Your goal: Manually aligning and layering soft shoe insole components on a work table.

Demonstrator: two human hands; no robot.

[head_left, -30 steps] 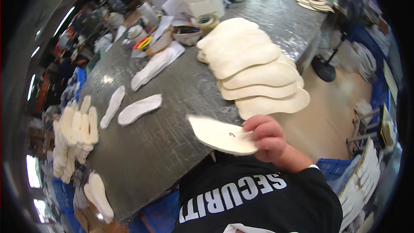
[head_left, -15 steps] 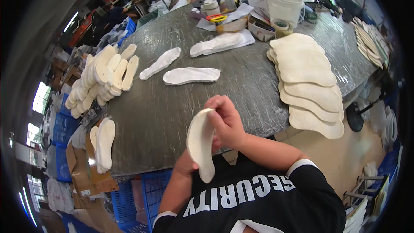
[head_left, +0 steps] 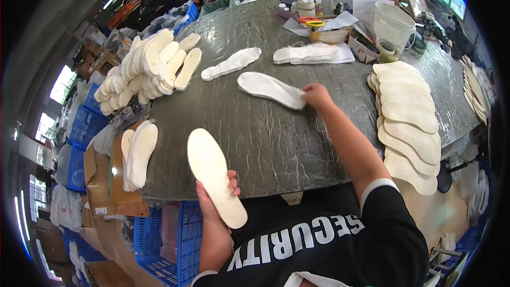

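Since half a second ago, both hands have parted: left hand (head_left: 215, 204) grips the cream flat board insole (head_left: 215, 175) at the bench (head_left: 276, 138) edge; right hand (head_left: 317, 95) pinches the white fabric insole (head_left: 270, 89) lying mid-bench.

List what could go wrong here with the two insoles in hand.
1. The left hand holds the cream insole only near its heel, partly past the table edge; it could slip down toward the blue crate.
2. The right hand pinches just the end of the white insole; a pull might drag it rather than lift it.
3. The right forearm passes close to the row of tan insoles and might nudge them.
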